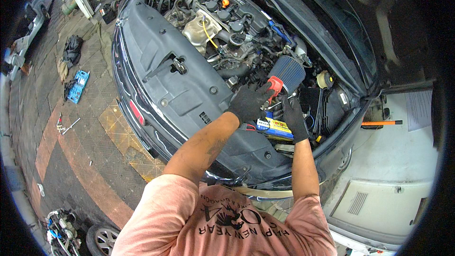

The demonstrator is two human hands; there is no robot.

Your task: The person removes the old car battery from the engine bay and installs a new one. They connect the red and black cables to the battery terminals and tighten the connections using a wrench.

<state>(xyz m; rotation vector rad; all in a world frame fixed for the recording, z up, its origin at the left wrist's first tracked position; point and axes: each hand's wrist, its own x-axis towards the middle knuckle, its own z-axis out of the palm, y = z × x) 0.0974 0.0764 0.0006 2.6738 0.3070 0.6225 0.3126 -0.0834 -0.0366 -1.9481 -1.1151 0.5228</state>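
Observation:
Both my hands, in black gloves, are over the battery corner of an open engine bay. My left hand [251,103] has its fingers closed at a red plastic terminal cover [275,86]. Close beside it, my right hand [295,119] is bent round a slim, shiny metal tool [287,100] that looks like a wrench; the fingers hide part of it. Below the hands sits the car battery [275,129], with a blue, white and yellow label. A pleated cone air filter [288,72] stands just beyond the red cover.
The engine [237,7] with its orange cap lies farther off, and a black plastic panel [180,80] covers the car's front. To the right is a white cabinet [379,161] with an orange-handled tool [381,123]. A blue tool case [78,86] and loose tools lie on the left floor.

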